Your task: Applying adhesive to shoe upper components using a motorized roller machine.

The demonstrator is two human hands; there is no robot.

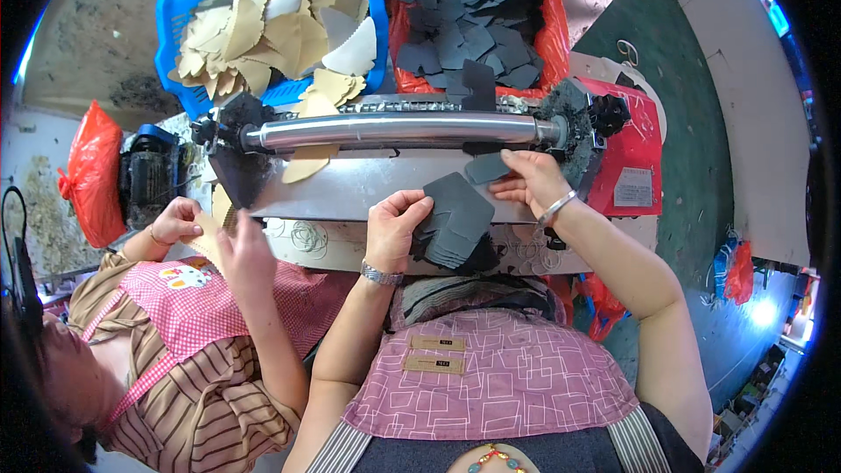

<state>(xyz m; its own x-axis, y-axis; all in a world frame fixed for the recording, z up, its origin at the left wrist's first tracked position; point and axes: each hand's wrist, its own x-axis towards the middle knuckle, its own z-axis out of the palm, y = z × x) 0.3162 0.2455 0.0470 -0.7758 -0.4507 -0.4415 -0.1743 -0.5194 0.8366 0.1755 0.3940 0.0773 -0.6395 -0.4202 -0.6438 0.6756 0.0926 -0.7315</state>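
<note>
My left hand (396, 226) is closed on a fanned stack of dark grey cut pieces (457, 213), its thumb lying on the top one. Between the fingers of my right hand (531, 180) is a single dark grey piece (484, 168), flat against the metal plate (377, 182) in front of a shiny steel roller (394, 130). Another dark grey piece (478, 83) sticks out behind the roller near its right end. A scalloped beige piece (309, 162) pokes out on the near side, towards the left.
Behind the machine stand a blue basket (164, 44) of beige and white pieces and a red-lined container (555, 31) of dark grey pieces. On my left, a co-worker's hands (243, 250) handle a beige piece. The machine's red housing (638, 140) is at right.
</note>
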